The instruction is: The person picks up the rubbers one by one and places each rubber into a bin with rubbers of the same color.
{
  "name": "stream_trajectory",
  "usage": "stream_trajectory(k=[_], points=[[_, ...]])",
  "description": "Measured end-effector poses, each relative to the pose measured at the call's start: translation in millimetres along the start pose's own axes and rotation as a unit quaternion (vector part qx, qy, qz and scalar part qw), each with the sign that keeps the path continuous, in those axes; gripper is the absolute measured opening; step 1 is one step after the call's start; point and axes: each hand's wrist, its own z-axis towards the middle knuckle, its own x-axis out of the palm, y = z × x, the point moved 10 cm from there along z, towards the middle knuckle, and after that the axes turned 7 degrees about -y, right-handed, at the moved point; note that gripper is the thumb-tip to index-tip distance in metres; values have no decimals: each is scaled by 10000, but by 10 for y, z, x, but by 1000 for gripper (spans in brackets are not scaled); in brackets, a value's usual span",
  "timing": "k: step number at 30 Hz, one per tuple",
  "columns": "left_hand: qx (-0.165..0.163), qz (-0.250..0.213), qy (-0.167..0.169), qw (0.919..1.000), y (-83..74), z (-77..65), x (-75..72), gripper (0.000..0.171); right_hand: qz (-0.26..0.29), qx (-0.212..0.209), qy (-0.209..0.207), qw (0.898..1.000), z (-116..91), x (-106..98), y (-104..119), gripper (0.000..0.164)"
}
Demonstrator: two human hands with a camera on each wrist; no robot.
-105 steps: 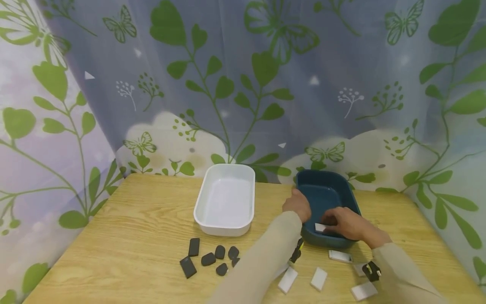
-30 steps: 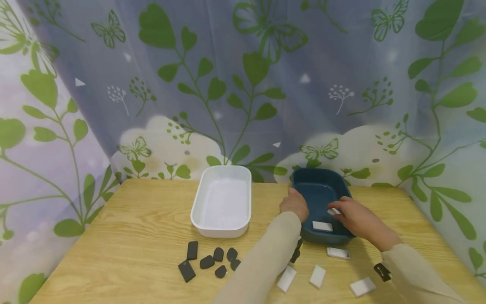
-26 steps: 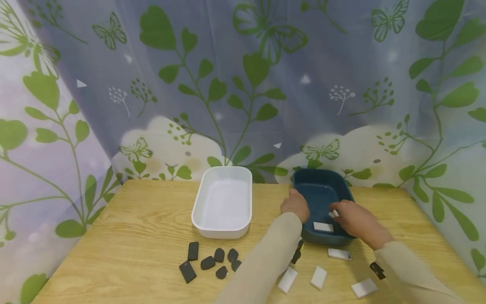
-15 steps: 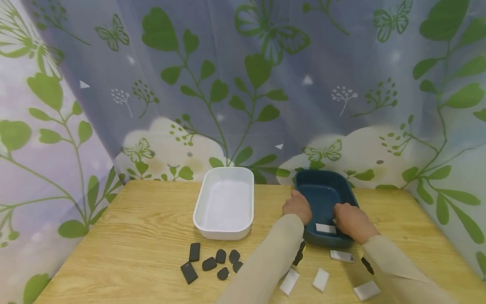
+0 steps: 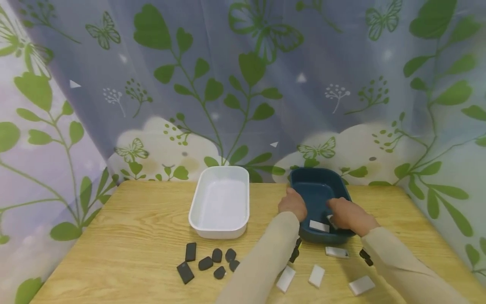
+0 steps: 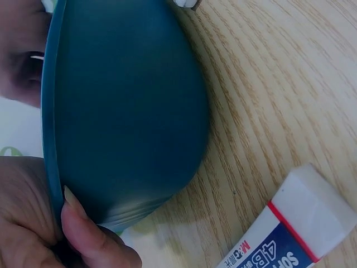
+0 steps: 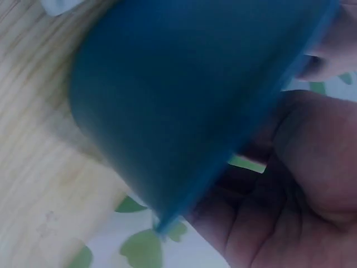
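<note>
My left hand (image 5: 293,205) grips the left rim of a dark blue bin (image 5: 314,192), with the thumb against its outer wall in the left wrist view. My right hand (image 5: 351,214) reaches over the bin's right side. Its curled fingers hold a white eraser (image 5: 331,219), mostly hidden under them, low in the bin. Just left of it, a second eraser (image 5: 319,226) lies on the bin floor near the front. On the table before the bin lies a printed eraser (image 6: 304,223) in a blue, white and red sleeve.
Several white blocks, such as one (image 5: 316,276) in front of the bin, lie on the wooden table (image 5: 125,236). A white bin (image 5: 220,202) stands to the left. Before it lie several small rounded black pieces (image 5: 206,263) and two black rectangular ones (image 5: 185,272).
The first eraser has been let go on the bin floor. A white block near my right wrist has left the table. My right hand has lowered another eraser beside the first. My left hand stays put.
</note>
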Motion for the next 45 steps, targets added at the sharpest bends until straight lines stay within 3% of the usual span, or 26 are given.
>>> stream_trajectory(k=[4,13,18,22,29,33,39,45], points=[[8,-67,-5,10000,-1,5,22,47,257,-408,-608,9970,-135,-202,104,36],[94,-2,18,10000,-27,-30,-42,45,857,-1237,-1606,9755,-715,-636,299,24],[166,52,20,9998,-30,-56,-86,48,1078,-1465,-1896,9649,-1023,-673,300,23],[245,62,13,9997,-41,-63,-66,49,1371,-1467,-1419,9693,-1174,-447,152,21],[240,122,18,9996,-55,-56,-76,48,1555,-2671,-541,9495,-1420,126,102,29],[234,114,-6,9997,-50,-37,-66,47,1807,-2550,151,9498,-1421,375,72,33],[184,99,-26,9998,-26,-14,-43,48,2076,-2386,397,9478,-1377,525,30,27],[152,1,-22,9999,-23,-19,-56,46,2162,-2943,168,9308,-1374,548,76,22]])
